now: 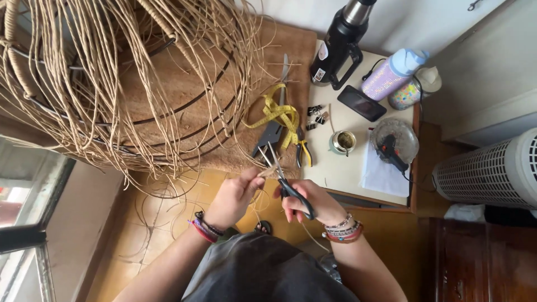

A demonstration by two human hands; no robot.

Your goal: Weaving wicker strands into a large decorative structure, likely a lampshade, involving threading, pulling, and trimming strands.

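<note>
Wicker strands (112, 84) fill the upper left in a big loose tangle wound over dark wire hoops, spilling down toward the person's hands. Right of it stands a small pale table (347, 168), and further right a white slatted heater (492, 173) beside dark wooden furniture. On the table's far edge sit a black and steel thermos (341, 45) and a lilac bottle with a blue cap (394, 75), with a dark phone (362, 103) lying just in front of them. Nearer lie a clear glass bowl (395, 141) with a black tool resting in it, and a small round cup (342, 142). A yellow tape measure (279, 114) loops over the brown surface under the wicker, with yellow-handled pliers (303, 152) and a few black binder clips (316, 116) close by. The left hand (238, 193) pinches a thin reed (267, 171) between its fingertips, its grip closed on it. The right hand (310, 202) has its grip wrapped through the black handles of scissors (282, 176), whose blades stand partly open, pointing up and away, with the reed at the blades just below the wicker tangle. Both wrists wear beaded bracelets.
</note>
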